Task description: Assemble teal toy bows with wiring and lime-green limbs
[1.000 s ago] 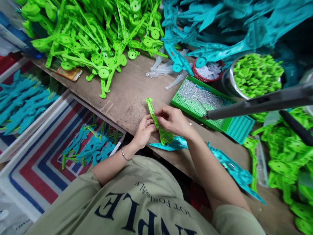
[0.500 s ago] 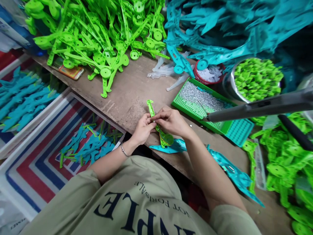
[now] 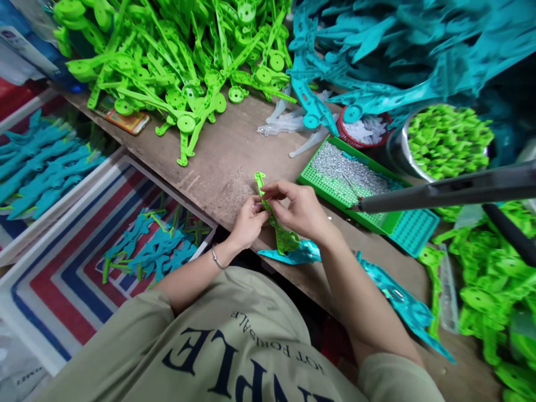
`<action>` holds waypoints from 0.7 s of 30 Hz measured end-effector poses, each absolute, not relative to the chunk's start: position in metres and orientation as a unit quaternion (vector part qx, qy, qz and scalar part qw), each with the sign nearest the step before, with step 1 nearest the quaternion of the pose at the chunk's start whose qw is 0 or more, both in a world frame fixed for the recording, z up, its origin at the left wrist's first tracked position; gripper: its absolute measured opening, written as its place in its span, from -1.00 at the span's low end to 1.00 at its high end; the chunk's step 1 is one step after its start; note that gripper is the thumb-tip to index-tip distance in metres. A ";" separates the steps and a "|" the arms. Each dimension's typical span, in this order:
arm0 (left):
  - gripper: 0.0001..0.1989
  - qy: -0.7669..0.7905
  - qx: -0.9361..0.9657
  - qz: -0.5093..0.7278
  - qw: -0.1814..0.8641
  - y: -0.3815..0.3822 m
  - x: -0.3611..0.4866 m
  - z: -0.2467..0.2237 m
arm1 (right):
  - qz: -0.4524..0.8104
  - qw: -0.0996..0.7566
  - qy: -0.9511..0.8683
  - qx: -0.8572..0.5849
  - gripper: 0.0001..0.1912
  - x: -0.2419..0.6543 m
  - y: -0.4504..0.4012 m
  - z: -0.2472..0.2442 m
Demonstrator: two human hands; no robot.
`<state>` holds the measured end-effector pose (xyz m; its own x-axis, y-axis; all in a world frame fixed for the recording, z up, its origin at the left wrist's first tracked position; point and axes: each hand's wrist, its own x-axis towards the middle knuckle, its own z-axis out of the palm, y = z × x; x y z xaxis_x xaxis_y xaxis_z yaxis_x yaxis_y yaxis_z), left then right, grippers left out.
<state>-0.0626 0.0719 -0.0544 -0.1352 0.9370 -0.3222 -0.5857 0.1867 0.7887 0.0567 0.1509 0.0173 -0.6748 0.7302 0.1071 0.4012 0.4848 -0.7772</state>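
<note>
A long green plastic part stands at a slant between my two hands, its hooked tip pointing away from me. My left hand is closed, its thumb and fingers pinching near the middle of the part. From the right, my right hand closes its fingers on the same part, a little farther up. Anything small between the fingertips is too hidden to make out. Beneath the green part's near end lies a teal part on the brown table.
Green parts and teal parts are heaped at the back. On the right are a green tray of small metal pieces, a red basket, a metal bowl and a dark power tool. A striped box stands left.
My right hand has shifted its fingers slightly along the green part, and my left fingertips have moved a little. The whole view has drifted slightly.
</note>
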 end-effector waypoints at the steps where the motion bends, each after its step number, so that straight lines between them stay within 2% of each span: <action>1: -0.55 0.451 0.205 0.613 0.616 0.072 -0.062 -0.055 | 0.356 0.212 -0.854 -0.314 -0.67 0.054 0.149 0.016; 5: -0.68 0.503 0.230 0.618 0.558 0.071 -0.062 -0.061 | 0.276 0.191 -0.909 -0.248 -0.75 0.046 0.145 0.005; 11: -0.82 0.530 0.241 0.599 0.550 0.070 -0.062 -0.066 | 0.272 0.194 -0.916 -0.220 -0.70 0.048 0.149 -0.004; 17: -0.66 0.503 0.223 0.606 0.575 0.070 -0.061 -0.063 | 0.300 0.207 -0.904 -0.225 -0.67 0.054 0.157 0.005; 21: -0.61 0.461 0.207 0.604 0.617 0.069 -0.060 -0.060 | 0.356 0.236 -0.868 -0.253 -0.76 0.058 0.161 0.009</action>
